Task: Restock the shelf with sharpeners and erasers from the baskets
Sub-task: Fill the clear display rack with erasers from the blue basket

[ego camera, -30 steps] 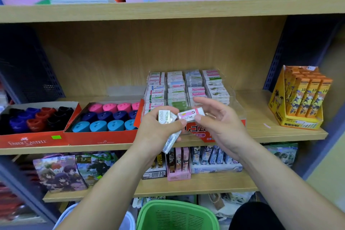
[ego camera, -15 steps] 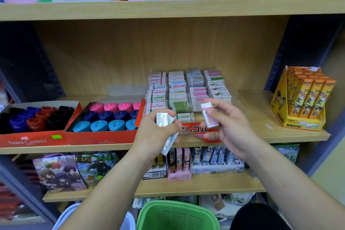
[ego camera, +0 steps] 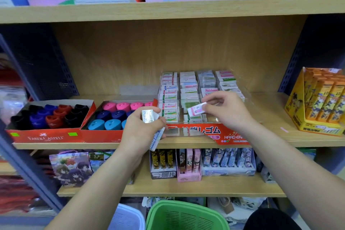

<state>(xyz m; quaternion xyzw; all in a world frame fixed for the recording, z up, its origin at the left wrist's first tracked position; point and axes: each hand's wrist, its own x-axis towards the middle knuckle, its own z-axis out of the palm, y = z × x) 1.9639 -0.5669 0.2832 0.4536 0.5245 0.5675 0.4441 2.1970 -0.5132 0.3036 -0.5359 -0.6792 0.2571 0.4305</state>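
A person faces a wooden shelf (ego camera: 298, 143), both bare forearms reaching in from below. The right hand (ego camera: 225, 110) pinches one white-and-pink eraser (ego camera: 195, 111) between thumb and fingertips and holds it tilted over the front rows of a clear tray (ego camera: 173, 130). I cannot tell whether it touches the packs beneath.

The tray sits mid-shelf against the front edge and is filled with rows of boxed erasers. A red label runs along its front.

The left hand (ego camera: 140, 134), just beside the tray's front left corner, grips a few spare erasers (ego camera: 149, 116). One has a silvery end showing on top, and another, in a blue-lettered sleeve, sticks out below the fingers.

Left of the tray, two open red boxes (ego camera: 46, 137) stand side by side along the front edge. They hold sharpeners (ego camera: 112, 115) in pink, navy, blue, red and black.

An orange carton (ego camera: 317, 110) stands at the shelf's right end.

On the floor below are a green basket (ego camera: 186, 216) and a pale blue basket (ego camera: 127, 217), close together.
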